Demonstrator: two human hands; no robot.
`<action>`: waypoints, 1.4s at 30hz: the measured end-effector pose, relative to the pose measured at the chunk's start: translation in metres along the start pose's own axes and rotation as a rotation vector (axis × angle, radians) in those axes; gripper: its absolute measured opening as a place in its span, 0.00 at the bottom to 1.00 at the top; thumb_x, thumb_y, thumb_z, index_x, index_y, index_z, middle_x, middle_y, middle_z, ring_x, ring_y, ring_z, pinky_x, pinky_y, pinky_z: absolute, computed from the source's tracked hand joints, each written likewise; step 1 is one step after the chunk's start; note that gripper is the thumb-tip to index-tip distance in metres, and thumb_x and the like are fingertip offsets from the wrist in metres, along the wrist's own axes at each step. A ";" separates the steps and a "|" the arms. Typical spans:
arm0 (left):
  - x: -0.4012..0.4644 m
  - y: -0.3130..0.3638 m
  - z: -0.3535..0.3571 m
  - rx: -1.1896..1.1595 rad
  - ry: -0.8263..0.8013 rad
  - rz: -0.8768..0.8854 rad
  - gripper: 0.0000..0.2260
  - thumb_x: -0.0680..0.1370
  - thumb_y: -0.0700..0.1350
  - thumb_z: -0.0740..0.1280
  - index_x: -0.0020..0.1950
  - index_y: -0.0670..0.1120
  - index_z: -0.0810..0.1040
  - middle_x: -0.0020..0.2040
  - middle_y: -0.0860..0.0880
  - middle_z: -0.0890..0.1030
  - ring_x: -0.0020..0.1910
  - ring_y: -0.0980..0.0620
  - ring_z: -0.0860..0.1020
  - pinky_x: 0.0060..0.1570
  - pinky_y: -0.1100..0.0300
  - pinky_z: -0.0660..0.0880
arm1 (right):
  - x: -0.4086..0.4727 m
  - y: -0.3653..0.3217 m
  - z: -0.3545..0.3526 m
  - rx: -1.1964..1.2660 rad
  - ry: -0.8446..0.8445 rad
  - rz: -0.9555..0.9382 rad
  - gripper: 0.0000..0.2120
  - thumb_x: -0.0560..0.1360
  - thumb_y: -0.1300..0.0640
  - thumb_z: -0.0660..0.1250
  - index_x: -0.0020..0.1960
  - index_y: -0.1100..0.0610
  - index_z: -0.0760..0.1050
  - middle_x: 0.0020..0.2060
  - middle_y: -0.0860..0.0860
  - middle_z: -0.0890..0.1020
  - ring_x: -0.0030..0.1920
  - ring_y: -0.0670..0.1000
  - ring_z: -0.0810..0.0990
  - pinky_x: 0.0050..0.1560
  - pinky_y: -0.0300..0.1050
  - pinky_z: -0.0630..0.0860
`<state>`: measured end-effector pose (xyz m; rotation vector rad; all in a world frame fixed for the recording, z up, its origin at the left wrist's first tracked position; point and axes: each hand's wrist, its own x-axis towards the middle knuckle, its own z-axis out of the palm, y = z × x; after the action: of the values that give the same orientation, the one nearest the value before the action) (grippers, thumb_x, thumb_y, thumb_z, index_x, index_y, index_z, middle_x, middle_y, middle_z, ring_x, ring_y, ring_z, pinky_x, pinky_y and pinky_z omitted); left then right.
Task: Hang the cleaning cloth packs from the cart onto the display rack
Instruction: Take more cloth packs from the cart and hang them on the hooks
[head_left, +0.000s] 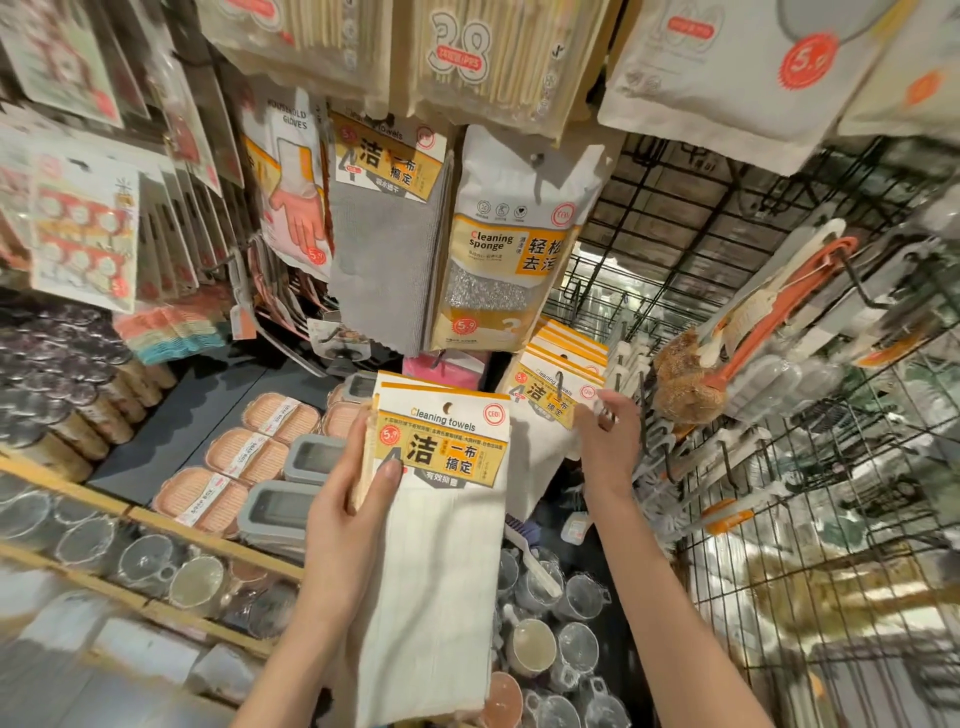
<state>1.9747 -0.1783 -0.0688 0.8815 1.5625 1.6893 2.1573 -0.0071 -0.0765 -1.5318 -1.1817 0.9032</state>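
Several white cleaning-towel packs (558, 384) already hang on the black wire rack (779, 467), steadied by the right hand (608, 431), while the left hand (353, 499) grips an unhung stack of packs (441, 499).

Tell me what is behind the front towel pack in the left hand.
Behind the front towel pack in the left hand, the top edges of more identical header cards show, so it is a stack. How many packs, and their cloths, cannot be seen, because the front one covers them.

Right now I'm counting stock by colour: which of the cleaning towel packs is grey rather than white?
The grey pack hanging high on the rack, left of the cleaning sponge pack. The packs in the left hand and by the right hand are white.
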 end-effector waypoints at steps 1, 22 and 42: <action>-0.002 0.001 0.003 -0.003 -0.006 0.002 0.23 0.78 0.46 0.65 0.70 0.60 0.65 0.62 0.73 0.71 0.61 0.79 0.65 0.52 0.84 0.62 | -0.008 -0.012 -0.003 0.007 -0.099 -0.078 0.08 0.75 0.62 0.66 0.54 0.56 0.74 0.60 0.56 0.74 0.56 0.52 0.74 0.54 0.37 0.72; -0.090 0.022 0.078 -0.075 0.043 -0.046 0.25 0.78 0.37 0.65 0.71 0.55 0.63 0.56 0.74 0.73 0.55 0.80 0.70 0.51 0.80 0.66 | -0.053 -0.045 -0.091 -0.296 -0.799 -0.286 0.13 0.70 0.59 0.74 0.48 0.45 0.75 0.45 0.41 0.78 0.43 0.36 0.76 0.44 0.32 0.73; -0.026 0.011 0.016 0.033 0.081 -0.031 0.28 0.78 0.33 0.66 0.70 0.61 0.67 0.71 0.59 0.69 0.70 0.61 0.66 0.54 0.83 0.63 | 0.005 -0.015 -0.052 -0.216 -0.490 -0.018 0.11 0.68 0.64 0.73 0.46 0.52 0.77 0.53 0.52 0.81 0.51 0.52 0.81 0.50 0.51 0.80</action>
<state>2.0019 -0.1916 -0.0579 0.8102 1.6535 1.7011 2.2036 -0.0141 -0.0479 -1.5080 -1.6835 1.2137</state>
